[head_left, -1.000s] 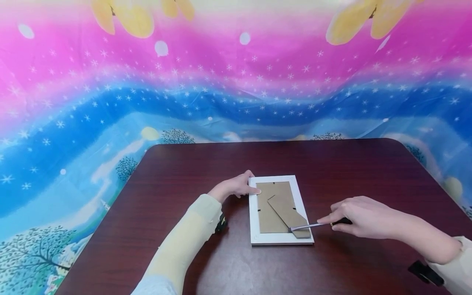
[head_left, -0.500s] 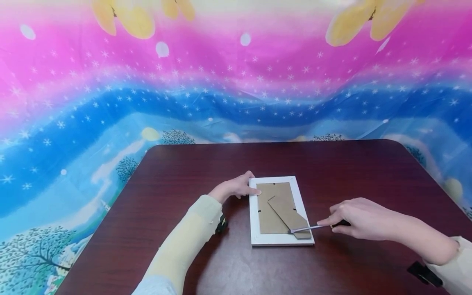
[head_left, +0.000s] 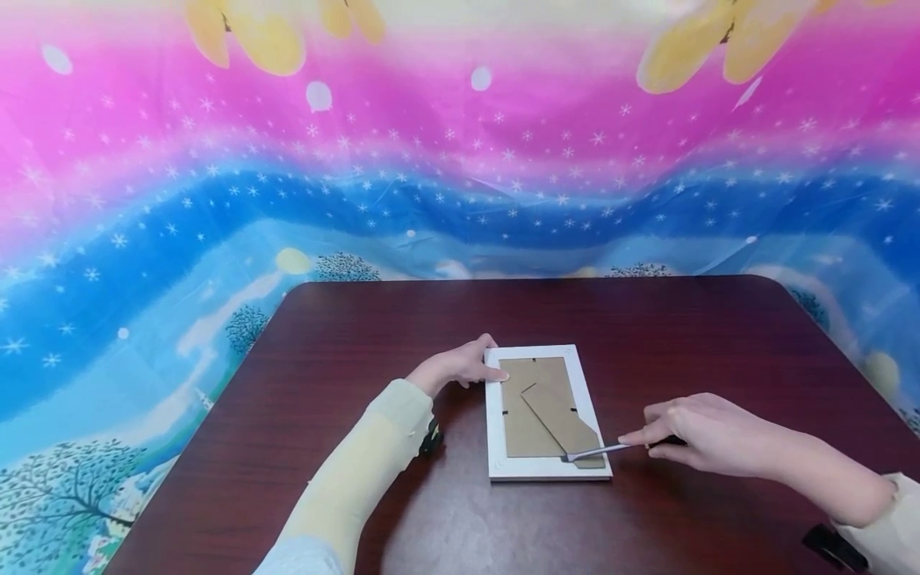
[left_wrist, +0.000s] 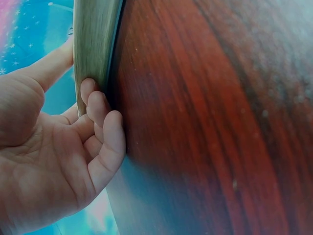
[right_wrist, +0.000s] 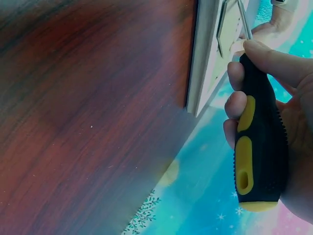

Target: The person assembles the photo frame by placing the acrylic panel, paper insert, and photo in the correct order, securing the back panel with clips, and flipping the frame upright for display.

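A white picture frame lies face down on the table, its brown backing board and angled stand leg showing. My left hand grips its upper left side, thumb over the white border. In the left wrist view, curled fingers touch the frame's side edge. My right hand holds a screwdriver by its black and yellow handle. The metal shaft slants across the stand leg, with its tip at a small dark tab by the backing's lower edge. Exactly what the tip touches is too small to tell.
The dark red wooden table extends around the frame on all sides. Behind it hangs a pink and blue printed cloth. Dark straps sit at both wrists, such as the right strap.
The screwdriver tip has shifted slightly towards the frame's near edge, and my right hand is a little lower. The left hand keeps its hold, and the frame stays in place.
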The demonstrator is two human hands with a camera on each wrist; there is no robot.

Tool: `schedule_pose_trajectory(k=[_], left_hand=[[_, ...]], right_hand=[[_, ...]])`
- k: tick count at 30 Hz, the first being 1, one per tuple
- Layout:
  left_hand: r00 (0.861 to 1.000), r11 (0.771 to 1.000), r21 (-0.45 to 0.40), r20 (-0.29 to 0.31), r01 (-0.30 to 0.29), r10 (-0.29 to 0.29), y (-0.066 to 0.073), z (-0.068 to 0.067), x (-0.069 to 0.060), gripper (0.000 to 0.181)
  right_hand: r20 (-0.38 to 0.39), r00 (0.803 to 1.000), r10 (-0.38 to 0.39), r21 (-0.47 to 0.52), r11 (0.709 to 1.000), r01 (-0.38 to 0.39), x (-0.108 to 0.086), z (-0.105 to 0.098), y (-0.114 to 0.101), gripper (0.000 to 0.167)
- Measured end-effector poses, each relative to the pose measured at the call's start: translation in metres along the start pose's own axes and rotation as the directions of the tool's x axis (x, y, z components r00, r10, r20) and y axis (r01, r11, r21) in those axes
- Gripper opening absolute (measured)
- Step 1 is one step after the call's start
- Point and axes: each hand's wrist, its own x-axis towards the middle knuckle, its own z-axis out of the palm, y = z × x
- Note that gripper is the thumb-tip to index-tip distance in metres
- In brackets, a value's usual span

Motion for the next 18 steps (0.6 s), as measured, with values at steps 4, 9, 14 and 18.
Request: schedule_pose_trajectory(k=[4,9,14,18], left_hand=[[1.000,1.000,0.008,-0.009,0.003,-0.003,-0.0008,0.0005,0.0002,0.041],[1.000,1.000,0.000,0.000,0.003,-0.003,-0.0010,0.0010,-0.0004,0.041],[1.000,1.000,-0.010,0.007,0.007,-0.007,0.0012,-0.0004,-0.0015,0.042],[1.000,1.000,-0.010,0.007,0.008,-0.007,0.0018,-0.0010,-0.0016,0.042]], right_hand=[[0.001,0.999,0.041,-0.012,0.999,-0.041,-0.0023,0.0014,-0.0030,0.034],[-0.007,0.995,0.095,-0.013,0.995,-0.095,-0.0045,0.0043,-0.0057,0.029],[-0.034,0.996,0.083,-0.035,0.996,-0.084,-0.0056,0.0038,-0.0039,0.035],[-0.043,0.997,0.069,-0.057,0.996,-0.072,-0.0064,0.0024,-0.0035,0.036]])
